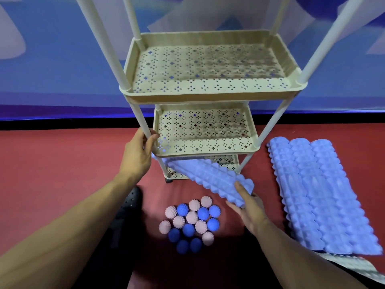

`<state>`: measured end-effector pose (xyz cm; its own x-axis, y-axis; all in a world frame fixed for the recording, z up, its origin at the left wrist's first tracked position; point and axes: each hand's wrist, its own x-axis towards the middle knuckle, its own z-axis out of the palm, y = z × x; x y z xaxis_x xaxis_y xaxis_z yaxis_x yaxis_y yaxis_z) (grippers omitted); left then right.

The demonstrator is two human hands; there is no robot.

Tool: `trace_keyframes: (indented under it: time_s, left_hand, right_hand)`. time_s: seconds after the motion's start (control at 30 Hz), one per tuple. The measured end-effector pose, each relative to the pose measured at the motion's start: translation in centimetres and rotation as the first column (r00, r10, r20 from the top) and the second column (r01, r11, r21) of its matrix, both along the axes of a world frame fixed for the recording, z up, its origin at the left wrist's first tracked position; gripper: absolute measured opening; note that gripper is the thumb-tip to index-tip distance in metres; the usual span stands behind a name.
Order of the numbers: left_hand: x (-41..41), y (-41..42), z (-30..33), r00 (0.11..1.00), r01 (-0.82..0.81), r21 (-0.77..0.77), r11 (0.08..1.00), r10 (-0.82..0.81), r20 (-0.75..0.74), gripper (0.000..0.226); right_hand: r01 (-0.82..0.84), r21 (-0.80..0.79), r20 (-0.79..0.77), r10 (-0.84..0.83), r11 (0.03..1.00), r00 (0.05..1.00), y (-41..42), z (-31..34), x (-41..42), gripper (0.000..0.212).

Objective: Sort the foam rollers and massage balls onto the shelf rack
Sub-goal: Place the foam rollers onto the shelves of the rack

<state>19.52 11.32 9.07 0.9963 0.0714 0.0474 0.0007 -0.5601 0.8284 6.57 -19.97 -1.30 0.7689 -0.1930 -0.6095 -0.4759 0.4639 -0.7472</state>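
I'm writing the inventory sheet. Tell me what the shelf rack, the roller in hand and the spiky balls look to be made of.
Shelf rack: likely moulded plastic, matte cream, with punched diamond perforations and smooth pale poles.
Foam roller, held by the right hand: apparently soft foam, matte lilac, ridged bumps.
Massage balls: probably rubber or soft plastic, matte pink and blue, studded; the exact material is unclear.

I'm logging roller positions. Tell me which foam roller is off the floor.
The foam roller gripped at its near end by the right hand, angled toward the rack's bottom shelf. The other three rollers lie side by side on the floor.

Even indoor light, soft blur, wide-angle edge bending, perhaps overhead source
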Motion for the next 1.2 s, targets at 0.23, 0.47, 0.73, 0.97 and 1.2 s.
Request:
trace_keyframes:
  time_s: [0.23, 0.47, 0.73, 0.97, 1.2]
  left_hand:
    - [0.0, 0.4, -0.3, 0.999, 0.008, 0.052, 0.999, -0.010, 0.043, 0.010]
    - [0.2, 0.3, -0.7, 0.996, 0.033, 0.033, 0.999, -0.036, 0.083, 0.009]
    - [0.2, 1.6, -0.3, 0.990, 0.116, 0.158, 0.981, -0.126, 0.060, 0.014]
    - [-0.6, 3.0, 0.1, 0.979, 0.199, 0.148, 0.969, -0.201, 0.002, 0.020]
    - [-1.6, 3.4, 0.1, 0.979, 0.203, 0.135, 0.970, -0.205, -0.003, 0.019]
  right_hand:
    - [-0.032, 0.057, 0.013, 0.032, 0.998, 0.999, 2.5, -0.1, 6.1, 0.049]
    - [0.108, 0.056, -0.115, -0.101, 0.993, 0.988, 3.5, -2.2, 10.6, 0.031]
    - [0.323, 0.032, -0.169, -0.314, 0.946, 0.934, 3.2, -3.6, 13.2, 0.028]
    - [0.575, 0.086, -0.200, -0.551, 0.814, 0.810, 4.9, -4.4, 12.3, 0.056]
    - [0.466, -0.119, -0.190, -0.481, 0.877, 0.856, 5.0, -4.7, 12.3, 0.020]
